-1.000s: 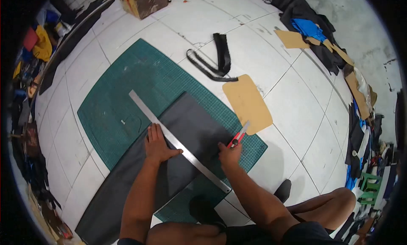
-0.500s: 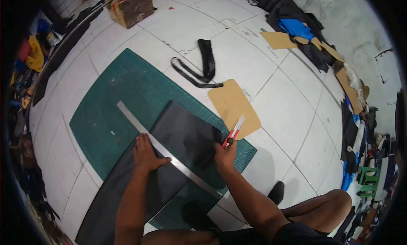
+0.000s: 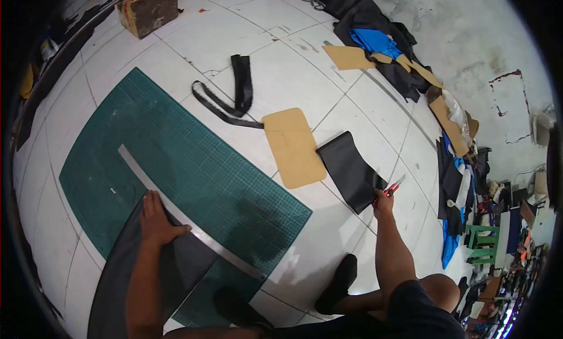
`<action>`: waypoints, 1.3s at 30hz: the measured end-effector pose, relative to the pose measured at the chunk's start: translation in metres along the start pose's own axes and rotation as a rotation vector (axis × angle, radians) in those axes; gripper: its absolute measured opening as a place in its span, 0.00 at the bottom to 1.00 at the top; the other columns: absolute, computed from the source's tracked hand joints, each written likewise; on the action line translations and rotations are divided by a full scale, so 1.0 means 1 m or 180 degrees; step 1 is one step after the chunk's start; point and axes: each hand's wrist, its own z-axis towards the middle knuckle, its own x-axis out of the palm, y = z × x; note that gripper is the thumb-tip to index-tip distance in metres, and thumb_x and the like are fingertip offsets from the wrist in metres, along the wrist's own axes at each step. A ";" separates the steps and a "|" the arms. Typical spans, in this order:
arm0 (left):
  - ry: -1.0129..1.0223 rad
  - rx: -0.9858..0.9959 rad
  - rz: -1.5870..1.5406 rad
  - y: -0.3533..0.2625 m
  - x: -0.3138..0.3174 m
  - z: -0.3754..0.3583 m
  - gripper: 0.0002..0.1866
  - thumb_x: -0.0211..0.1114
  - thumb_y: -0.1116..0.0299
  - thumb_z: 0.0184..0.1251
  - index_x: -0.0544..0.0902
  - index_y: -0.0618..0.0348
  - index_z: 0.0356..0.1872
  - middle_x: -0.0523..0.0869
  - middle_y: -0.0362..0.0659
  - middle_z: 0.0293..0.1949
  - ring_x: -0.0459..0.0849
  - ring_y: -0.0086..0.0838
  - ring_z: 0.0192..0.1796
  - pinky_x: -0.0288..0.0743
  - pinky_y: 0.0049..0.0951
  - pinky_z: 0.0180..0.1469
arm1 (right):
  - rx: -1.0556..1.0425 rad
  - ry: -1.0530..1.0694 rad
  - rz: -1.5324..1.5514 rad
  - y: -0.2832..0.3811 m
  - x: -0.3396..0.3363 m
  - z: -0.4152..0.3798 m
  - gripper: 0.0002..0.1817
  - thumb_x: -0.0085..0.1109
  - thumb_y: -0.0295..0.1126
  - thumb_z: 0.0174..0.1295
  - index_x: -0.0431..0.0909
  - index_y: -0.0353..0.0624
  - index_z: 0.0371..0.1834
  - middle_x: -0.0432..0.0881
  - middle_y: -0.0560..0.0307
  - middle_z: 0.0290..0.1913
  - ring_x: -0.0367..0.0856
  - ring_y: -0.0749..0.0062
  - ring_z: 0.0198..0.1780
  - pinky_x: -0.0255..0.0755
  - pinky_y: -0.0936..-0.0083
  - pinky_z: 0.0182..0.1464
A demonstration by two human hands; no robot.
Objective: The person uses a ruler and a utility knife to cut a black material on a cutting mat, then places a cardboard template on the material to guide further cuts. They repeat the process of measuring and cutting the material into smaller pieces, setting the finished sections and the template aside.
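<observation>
My left hand (image 3: 157, 225) lies flat, fingers stretched and thumb out, pressing on the steel ruler (image 3: 202, 238) and the large black fabric (image 3: 117, 274) beside it. Both rest on the green cutting mat (image 3: 141, 116). Off the mat's right side, my right hand (image 3: 384, 204) is closed around a red utility knife (image 3: 393, 188), its blade pointing up and right. The same hand grips the corner of a cut black fabric piece (image 3: 350, 172), which stretches up and left over the floor tiles toward the tan card (image 3: 293, 148).
A black strap (image 3: 241, 87) lies looped beyond the mat. A worn block (image 3: 148, 14) stands at the far left. Black and blue cloth scraps (image 3: 375, 43) line the wall, and a green stool (image 3: 482, 242) stands at the right. My foot (image 3: 340, 280) is near the mat's corner.
My right hand has moved right with the knife, carrying the black piece off the mat and past the tan card. My left hand stays on the ruler. The view has shifted right.
</observation>
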 end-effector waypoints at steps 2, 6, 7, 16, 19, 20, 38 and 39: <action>-0.0100 0.0098 0.0027 0.005 0.006 0.001 0.78 0.85 0.39 0.30 0.47 0.68 0.80 0.51 0.58 0.81 0.45 0.51 0.84 0.48 0.55 0.81 | 0.0225 -0.0194 0.0171 -0.003 -0.012 0.006 0.16 0.68 0.16 0.55 0.71 0.40 0.42 0.81 0.57 0.33 0.85 0.66 0.33 0.82 0.70 0.33; -0.0173 0.0137 -0.0019 0.006 0.007 0.000 0.79 0.85 0.38 0.29 0.47 0.67 0.81 0.52 0.58 0.81 0.46 0.53 0.84 0.48 0.56 0.81 | 0.0252 -0.0730 -0.0690 -0.014 -0.023 0.022 0.21 0.73 0.21 0.54 0.70 0.38 0.47 0.79 0.56 0.34 0.82 0.66 0.30 0.77 0.70 0.30; -0.0126 0.0130 -0.0008 0.003 0.003 -0.001 0.77 0.85 0.38 0.30 0.48 0.66 0.81 0.52 0.58 0.81 0.46 0.53 0.84 0.48 0.56 0.80 | 0.0071 -0.0918 -0.1293 -0.015 -0.022 0.020 0.23 0.74 0.23 0.53 0.70 0.36 0.49 0.79 0.55 0.35 0.81 0.66 0.30 0.76 0.71 0.30; -0.0779 -0.0272 -0.0083 -0.003 0.013 0.002 0.57 0.72 0.29 0.50 0.64 0.49 0.78 0.58 0.59 0.79 0.51 0.59 0.82 0.50 0.65 0.77 | -0.0849 0.2732 -0.2828 -0.064 0.175 -0.255 0.29 0.75 0.39 0.55 0.75 0.39 0.57 0.81 0.45 0.49 0.82 0.53 0.47 0.76 0.58 0.49; -0.0866 -0.0089 -0.0146 0.003 0.019 0.005 0.55 0.74 0.32 0.51 0.65 0.49 0.77 0.58 0.62 0.78 0.54 0.60 0.81 0.51 0.66 0.76 | -0.0279 0.3078 -0.2945 -0.026 0.201 -0.370 0.27 0.78 0.40 0.51 0.74 0.38 0.48 0.78 0.43 0.45 0.81 0.45 0.48 0.76 0.54 0.49; -0.0897 -0.0019 -0.0197 0.004 0.017 0.005 0.55 0.74 0.32 0.51 0.65 0.49 0.77 0.58 0.62 0.78 0.54 0.60 0.80 0.51 0.66 0.76 | -0.0645 0.3131 -0.3012 -0.038 0.197 -0.381 0.26 0.78 0.41 0.52 0.74 0.39 0.46 0.78 0.43 0.46 0.81 0.44 0.47 0.76 0.53 0.49; -0.0947 0.0155 -0.0189 0.045 -0.002 -0.010 0.44 0.75 0.61 0.49 0.69 0.59 0.72 0.55 0.61 0.79 0.51 0.60 0.81 0.58 0.54 0.77 | -0.0724 0.3565 -0.2198 -0.091 0.186 -0.446 0.22 0.72 0.31 0.60 0.72 0.35 0.52 0.78 0.47 0.45 0.82 0.56 0.45 0.76 0.64 0.48; -0.0970 0.0096 0.0082 0.039 -0.006 -0.010 0.43 0.74 0.63 0.50 0.69 0.58 0.71 0.57 0.60 0.78 0.52 0.58 0.81 0.58 0.54 0.76 | -0.0179 0.3218 -0.2015 -0.089 0.188 -0.444 0.22 0.72 0.30 0.60 0.72 0.36 0.52 0.78 0.49 0.44 0.81 0.60 0.45 0.76 0.66 0.47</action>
